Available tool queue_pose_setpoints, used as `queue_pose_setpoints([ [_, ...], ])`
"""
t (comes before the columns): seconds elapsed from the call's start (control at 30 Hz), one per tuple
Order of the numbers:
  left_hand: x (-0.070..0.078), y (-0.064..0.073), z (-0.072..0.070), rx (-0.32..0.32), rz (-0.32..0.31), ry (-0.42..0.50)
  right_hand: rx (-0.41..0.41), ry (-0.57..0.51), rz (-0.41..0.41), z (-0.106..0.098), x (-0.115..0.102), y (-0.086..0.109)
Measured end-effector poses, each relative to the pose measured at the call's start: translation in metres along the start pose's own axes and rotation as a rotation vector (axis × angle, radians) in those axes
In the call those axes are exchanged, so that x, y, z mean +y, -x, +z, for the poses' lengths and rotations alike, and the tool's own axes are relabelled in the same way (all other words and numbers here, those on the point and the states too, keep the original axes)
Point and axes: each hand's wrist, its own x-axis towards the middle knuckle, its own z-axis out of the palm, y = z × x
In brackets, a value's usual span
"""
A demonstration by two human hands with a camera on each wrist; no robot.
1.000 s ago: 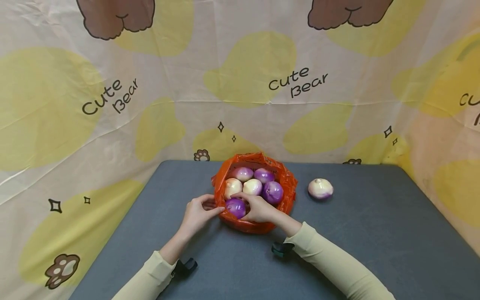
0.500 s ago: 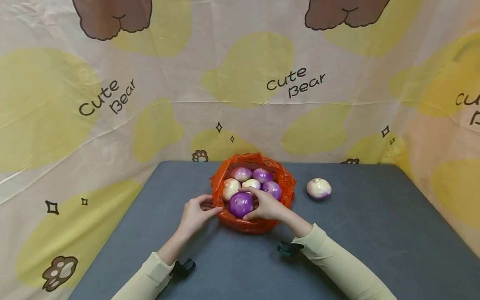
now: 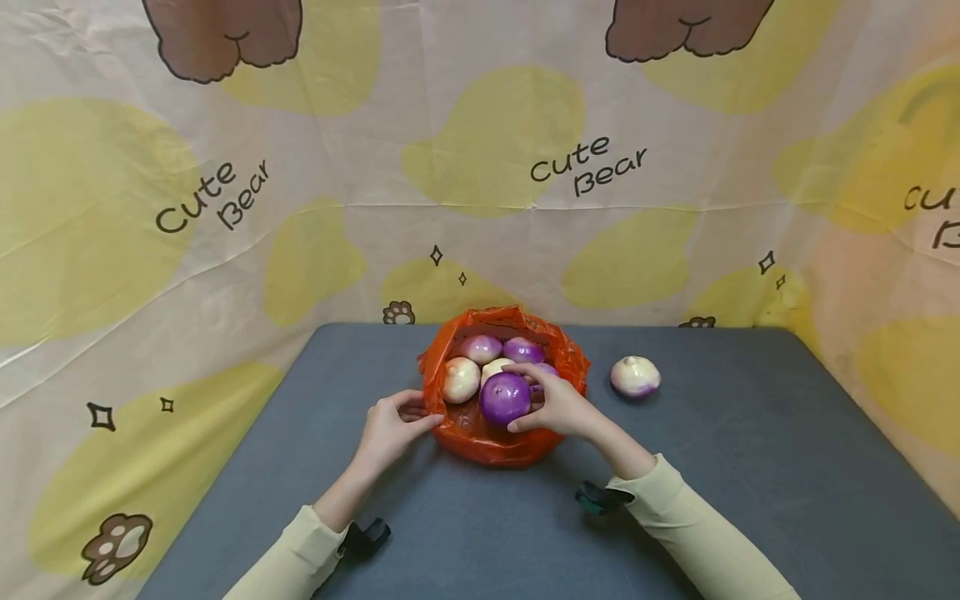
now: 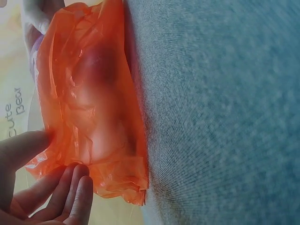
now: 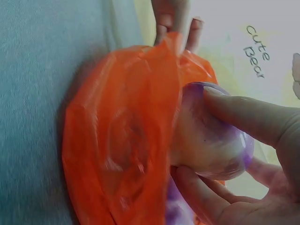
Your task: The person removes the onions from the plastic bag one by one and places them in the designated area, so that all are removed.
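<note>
In the mouth of the orange bag, the right hand holds a purple onion, its thumb and fingers moderately spread and curved around the sides. At the bag's left edge, the left hand pinches the plastic, thumb near to fingers. The onion is probably firm and a little heavy; its glossy skin may slip, so the widest part gives the best hold. The bag seems soft.
</note>
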Motion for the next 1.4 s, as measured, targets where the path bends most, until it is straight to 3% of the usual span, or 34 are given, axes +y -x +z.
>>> queue_pose_setpoints([
  [0.33,-0.001,0.001,0.001,0.001,-0.01,-0.008,0.068,0.014,0.048,-0.025,0.006,0.013],
  [0.87,0.0,0.002,0.002,-0.002,-0.008,-0.018,0.108,-0.006,0.045,-0.059,0.02,0.033],
  [1.17,0.0,0.0,0.002,0.003,0.006,-0.028,0.165,0.043,0.05,-0.08,0.025,0.047],
  [1.4,0.001,-0.001,0.003,-0.001,0.006,-0.026,0.188,0.042,0.105,-0.091,0.026,0.057],
])
